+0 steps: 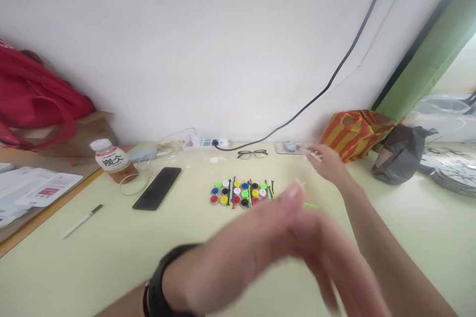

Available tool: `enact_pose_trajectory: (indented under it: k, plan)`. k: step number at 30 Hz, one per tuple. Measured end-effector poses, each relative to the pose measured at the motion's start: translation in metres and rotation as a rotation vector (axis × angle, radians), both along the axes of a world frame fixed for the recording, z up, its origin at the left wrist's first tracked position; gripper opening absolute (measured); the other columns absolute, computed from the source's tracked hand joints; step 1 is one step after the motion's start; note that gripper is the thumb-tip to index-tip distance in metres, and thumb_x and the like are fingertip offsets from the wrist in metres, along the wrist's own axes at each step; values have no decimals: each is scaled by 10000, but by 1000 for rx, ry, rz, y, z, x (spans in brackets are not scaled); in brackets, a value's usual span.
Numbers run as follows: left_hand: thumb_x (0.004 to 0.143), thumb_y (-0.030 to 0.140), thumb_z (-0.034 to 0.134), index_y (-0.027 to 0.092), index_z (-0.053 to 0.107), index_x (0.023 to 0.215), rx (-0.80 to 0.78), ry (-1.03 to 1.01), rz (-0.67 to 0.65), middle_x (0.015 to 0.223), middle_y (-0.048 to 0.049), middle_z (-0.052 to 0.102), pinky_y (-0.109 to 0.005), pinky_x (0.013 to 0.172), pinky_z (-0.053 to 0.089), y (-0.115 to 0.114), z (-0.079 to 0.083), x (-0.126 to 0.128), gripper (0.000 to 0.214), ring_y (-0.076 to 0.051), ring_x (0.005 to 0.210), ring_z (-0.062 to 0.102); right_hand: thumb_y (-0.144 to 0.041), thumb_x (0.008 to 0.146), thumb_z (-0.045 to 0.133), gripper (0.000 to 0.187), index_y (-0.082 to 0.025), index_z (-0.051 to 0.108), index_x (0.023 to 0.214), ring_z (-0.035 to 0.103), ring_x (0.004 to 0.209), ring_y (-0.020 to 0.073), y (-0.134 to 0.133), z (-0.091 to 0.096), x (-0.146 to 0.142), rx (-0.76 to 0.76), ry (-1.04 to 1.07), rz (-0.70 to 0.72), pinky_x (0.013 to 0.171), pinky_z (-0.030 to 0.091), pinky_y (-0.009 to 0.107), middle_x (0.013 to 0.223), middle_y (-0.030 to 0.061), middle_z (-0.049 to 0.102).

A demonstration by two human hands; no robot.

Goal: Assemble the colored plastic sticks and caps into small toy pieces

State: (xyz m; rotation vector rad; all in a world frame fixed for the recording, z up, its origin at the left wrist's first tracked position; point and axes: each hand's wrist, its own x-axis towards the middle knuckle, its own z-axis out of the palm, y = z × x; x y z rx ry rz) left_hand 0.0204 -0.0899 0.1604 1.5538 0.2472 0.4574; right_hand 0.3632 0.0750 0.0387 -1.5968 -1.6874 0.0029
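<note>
Sweeping low over the table (111, 257), the blurred left hand (267, 242) has open, spread fingers and grips nothing; a drop of the wrist could scatter the buttons (241, 193) just beyond it. Those buttons lie in tidy rows, round, in red, yellow, green, blue, black and white, with thin coloured sticks between them. Farther back, the right hand (327, 161) is pinched on a pale small thing, too blurred to name, near the glasses (253, 153) and striped bag (353, 133).

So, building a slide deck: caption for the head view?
Blurred left hand and reaching right hand above coloured buttons on a pale table.
</note>
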Motion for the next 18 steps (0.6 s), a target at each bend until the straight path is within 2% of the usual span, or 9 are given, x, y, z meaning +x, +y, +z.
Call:
enact_pose_trajectory:
  k: [2,4,7,11,15,18]
  plan:
    - [1067,594,210,164,738,985,107,-15,205,1038,-121,759,-365,916,525,33,24,11,686,-254,997,702,-351,937,552,253,-248,704,1113,650,1061,286,-22,8,-31,-93,-35,282,968,514,451,1148,90,718]
    - [1057,566,353,155,739,940,268,51,388,994,-104,754,-334,883,519,61,39,15,575,-226,944,687,-339,949,566,227,-269,702,1116,639,1094,276,-46,8,-57,-182,-53,497,943,530,424,1167,73,715]
    - [1011,528,503,168,743,984,471,215,490,1036,-81,749,-309,851,516,94,42,13,434,-212,956,673,-256,946,564,192,-278,722,1052,635,1082,263,-73,0,-76,-277,-53,653,948,528,415,1120,60,721]
    - [980,449,558,194,757,1042,677,348,512,1045,-54,758,-293,821,512,129,21,20,329,-192,901,671,-84,843,525,279,-258,718,946,635,1038,249,-82,-7,-69,-374,-19,646,908,533,394,1036,47,717]
    - [919,310,625,185,775,946,796,452,560,1026,-53,766,-286,788,511,158,-18,47,197,-188,838,677,-44,760,508,281,-240,684,858,638,980,230,-78,-9,-56,-404,1,626,882,527,370,992,39,705]
    - [879,266,652,184,782,879,832,579,515,997,-64,767,-290,784,521,170,-49,71,154,-188,783,678,-57,731,525,218,-231,647,784,636,940,225,-76,-10,-47,-413,-35,618,877,515,363,943,34,700]
